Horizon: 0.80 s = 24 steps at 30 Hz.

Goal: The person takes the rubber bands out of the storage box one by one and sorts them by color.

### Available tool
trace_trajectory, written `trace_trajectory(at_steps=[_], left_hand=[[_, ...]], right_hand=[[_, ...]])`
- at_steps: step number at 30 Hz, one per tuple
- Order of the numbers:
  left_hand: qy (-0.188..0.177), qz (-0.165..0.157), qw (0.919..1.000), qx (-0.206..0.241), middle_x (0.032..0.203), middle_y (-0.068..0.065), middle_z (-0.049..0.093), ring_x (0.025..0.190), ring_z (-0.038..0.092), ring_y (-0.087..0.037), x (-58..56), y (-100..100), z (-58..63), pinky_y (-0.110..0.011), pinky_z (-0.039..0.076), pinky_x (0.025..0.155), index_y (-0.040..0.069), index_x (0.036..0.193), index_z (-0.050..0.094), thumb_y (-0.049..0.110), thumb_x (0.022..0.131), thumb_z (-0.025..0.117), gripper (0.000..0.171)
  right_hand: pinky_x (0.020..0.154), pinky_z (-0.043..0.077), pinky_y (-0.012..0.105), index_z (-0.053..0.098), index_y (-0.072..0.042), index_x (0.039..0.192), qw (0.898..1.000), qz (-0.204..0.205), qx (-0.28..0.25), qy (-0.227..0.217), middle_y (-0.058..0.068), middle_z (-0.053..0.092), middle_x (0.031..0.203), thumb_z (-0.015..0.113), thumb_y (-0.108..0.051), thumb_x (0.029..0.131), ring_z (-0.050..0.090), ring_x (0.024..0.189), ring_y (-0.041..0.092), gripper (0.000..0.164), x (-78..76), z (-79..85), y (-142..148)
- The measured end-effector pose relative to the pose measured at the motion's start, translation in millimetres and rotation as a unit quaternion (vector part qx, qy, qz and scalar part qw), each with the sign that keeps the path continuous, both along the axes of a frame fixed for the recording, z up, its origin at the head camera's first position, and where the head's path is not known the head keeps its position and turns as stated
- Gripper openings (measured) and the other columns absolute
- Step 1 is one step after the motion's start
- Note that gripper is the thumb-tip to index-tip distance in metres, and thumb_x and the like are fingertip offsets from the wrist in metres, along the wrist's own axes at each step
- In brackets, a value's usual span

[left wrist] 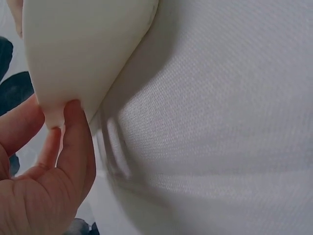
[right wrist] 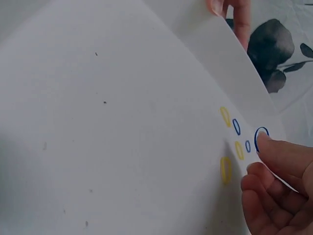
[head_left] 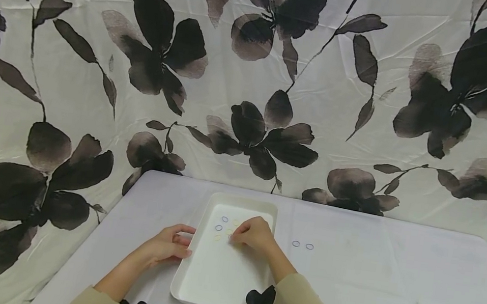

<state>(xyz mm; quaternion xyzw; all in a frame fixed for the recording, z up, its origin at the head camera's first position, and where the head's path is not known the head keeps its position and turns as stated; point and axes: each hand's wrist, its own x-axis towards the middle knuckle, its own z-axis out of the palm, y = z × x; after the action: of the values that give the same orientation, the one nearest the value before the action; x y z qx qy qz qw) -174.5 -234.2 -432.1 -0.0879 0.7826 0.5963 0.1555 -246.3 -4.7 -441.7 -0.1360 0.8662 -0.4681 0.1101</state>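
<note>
A shallow white tray [head_left: 221,282] lies on the table, several thin yellow rings [right wrist: 222,171] and blue rings [right wrist: 234,126] resting flat near its far end. My left hand [head_left: 166,244] holds the tray's left rim; the left wrist view shows its fingertips on both sides of the wall [left wrist: 73,58]. Over the tray, my right hand [head_left: 255,236] pinches one blue ring [right wrist: 255,141] between thumb and forefinger, its other fingers curled in beside them. Part of that ring is hidden behind the thumb in the right wrist view.
On the white tablecloth [head_left: 368,291], right of the tray, lie two more blue rings [head_left: 296,243]. A floral curtain [head_left: 263,72] hangs behind the table's far edge. Black straps [head_left: 260,299] are around both wrists.
</note>
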Motion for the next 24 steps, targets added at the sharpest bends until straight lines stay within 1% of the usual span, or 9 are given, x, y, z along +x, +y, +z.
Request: trace_trajectory(at_steps=[3, 7, 11, 18, 24], left_hand=[[-0.001, 0.003, 1.0, -0.001, 0.101, -0.018, 0.061, 0.081, 0.062, -0.023, -1.0, 1.3, -1.2, -0.037, 0.054, 0.069, -0.003, 0.127, 0.046, -0.011, 0.074, 0.067, 0.058], [0.003, -0.003, 1.0, 0.001, 0.101, -0.019, 0.06, 0.081, 0.063, -0.023, -1.0, 0.1, -2.0, -0.037, 0.054, 0.069, -0.004, 0.128, 0.044, -0.011, 0.075, 0.067, 0.058], [0.005, -0.007, 1.0, 0.0, 0.101, -0.019, 0.06, 0.081, 0.063, -0.024, -0.3, -1.1, -2.6, -0.038, 0.054, 0.07, -0.004, 0.128, 0.044, -0.011, 0.075, 0.067, 0.059], [0.003, 0.009, 0.9999, -0.01, 0.099, -0.017, 0.059, 0.08, 0.061, -0.022, 1.9, 1.2, -2.5, -0.037, 0.054, 0.07, -0.004, 0.127, 0.046, -0.012, 0.073, 0.068, 0.058], [0.008, 0.011, 0.9999, -0.009, 0.098, -0.018, 0.059, 0.08, 0.061, -0.023, 0.6, 2.6, -1.9, -0.037, 0.054, 0.07, -0.005, 0.127, 0.046, -0.013, 0.073, 0.068, 0.059]], right_hand=[[0.046, 0.04, 0.019, 0.071, -0.003, 0.07, 1.0, 0.001, -0.011, -0.013, -0.003, 0.058, 0.053, 0.079, -0.01, 0.071, 0.048, 0.046, 0.007, 0.01, -1.0, 4.9, 2.0], [0.05, 0.049, 0.02, 0.07, 0.0, 0.071, 0.997, -0.017, -0.047, -0.064, 0.0, 0.062, 0.057, 0.079, -0.007, 0.072, 0.055, 0.049, 0.007, 0.011, -1.3, 10.0, 0.4], [0.054, 0.052, 0.023, 0.069, 0.0, 0.073, 0.992, -0.024, -0.075, -0.102, 0.004, 0.064, 0.061, 0.078, -0.006, 0.072, 0.059, 0.052, 0.01, 0.011, -0.2, 15.1, -0.3], [0.056, 0.053, 0.024, 0.068, 0.002, 0.076, 0.987, -0.027, -0.104, -0.117, 0.004, 0.065, 0.065, 0.077, -0.003, 0.073, 0.061, 0.054, 0.011, 0.01, 0.5, 17.5, 6.0], [0.059, 0.054, 0.025, 0.068, 0.005, 0.079, 0.985, -0.033, -0.118, -0.121, 0.004, 0.065, 0.067, 0.075, -0.001, 0.074, 0.061, 0.056, 0.011, 0.01, -1.6, 19.3, 13.9]])
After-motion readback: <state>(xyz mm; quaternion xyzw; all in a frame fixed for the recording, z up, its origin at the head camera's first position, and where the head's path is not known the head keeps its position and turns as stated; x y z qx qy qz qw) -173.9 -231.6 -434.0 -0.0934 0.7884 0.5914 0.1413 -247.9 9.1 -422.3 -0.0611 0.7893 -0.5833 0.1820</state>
